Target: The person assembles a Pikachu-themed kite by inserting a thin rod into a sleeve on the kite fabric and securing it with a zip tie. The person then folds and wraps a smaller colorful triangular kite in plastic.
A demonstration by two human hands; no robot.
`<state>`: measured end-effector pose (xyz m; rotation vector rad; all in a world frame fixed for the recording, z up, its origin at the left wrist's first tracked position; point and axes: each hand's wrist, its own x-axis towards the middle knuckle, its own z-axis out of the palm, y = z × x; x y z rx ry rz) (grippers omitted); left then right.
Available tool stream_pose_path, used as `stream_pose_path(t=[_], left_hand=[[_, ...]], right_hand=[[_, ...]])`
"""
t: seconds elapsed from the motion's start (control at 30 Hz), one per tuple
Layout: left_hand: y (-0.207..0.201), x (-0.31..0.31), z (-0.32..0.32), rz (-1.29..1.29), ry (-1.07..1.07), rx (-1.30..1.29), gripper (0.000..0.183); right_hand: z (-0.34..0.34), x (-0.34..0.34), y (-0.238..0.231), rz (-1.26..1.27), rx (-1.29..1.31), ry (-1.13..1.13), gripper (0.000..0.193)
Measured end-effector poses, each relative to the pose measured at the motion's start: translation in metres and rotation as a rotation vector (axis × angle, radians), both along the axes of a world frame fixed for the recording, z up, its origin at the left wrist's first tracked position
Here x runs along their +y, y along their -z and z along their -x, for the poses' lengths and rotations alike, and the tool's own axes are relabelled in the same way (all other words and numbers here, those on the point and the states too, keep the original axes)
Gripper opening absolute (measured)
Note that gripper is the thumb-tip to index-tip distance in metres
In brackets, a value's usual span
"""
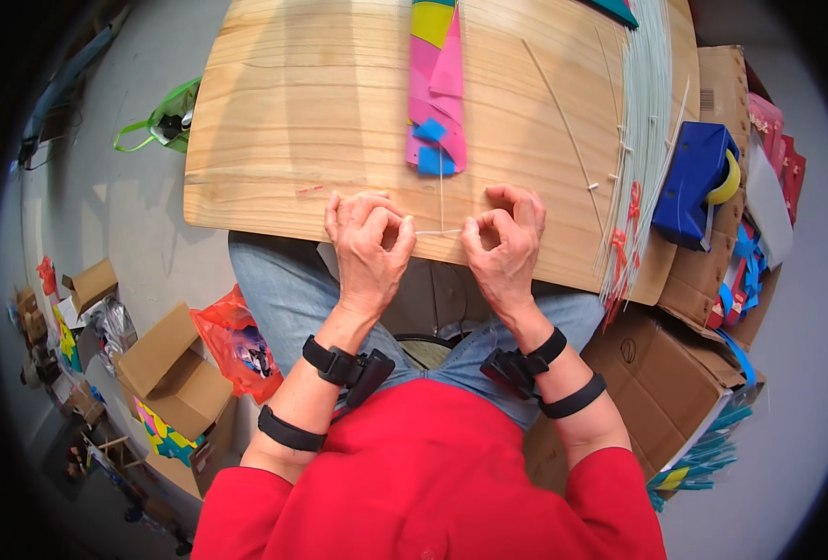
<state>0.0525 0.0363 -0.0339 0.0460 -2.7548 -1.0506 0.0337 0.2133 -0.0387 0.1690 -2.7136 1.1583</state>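
Observation:
A thin white string runs nearly level between my two hands at the table's near edge. My left hand pinches its left end, and my right hand pinches the right end. From the middle of this string a strand goes up to a long flat pink piece with a yellow and teal far end. Two small blue patches lie on the pink piece's near end. Whether the strand and string are knotted together is too fine to tell.
A bundle of thin white rods lies along the table's right side, with loose rods left of it. Beside the bundle stands a blue tape dispenser. Cardboard boxes flank me; a green bag is at left.

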Motion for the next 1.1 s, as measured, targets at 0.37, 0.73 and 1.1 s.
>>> stream_pose_path(t=[0.37, 0.73, 1.1], left_hand=[[0.000, 0.003, 0.002, 0.004, -0.019, -0.016, 0.018], [0.002, 0.005, 0.002, 0.033, -0.027, -0.007, 0.020], [0.007, -0.008, -0.001, 0.016, -0.110, 0.019, 0.040]], right_hand=[[-0.001, -0.004, -0.001, 0.033, -0.042, 0.062, 0.015], [-0.001, -0.009, -0.003, -0.001, -0.054, 0.093, 0.017], [-0.005, -0.003, -0.006, 0.094, -0.099, 0.119, 0.027]])
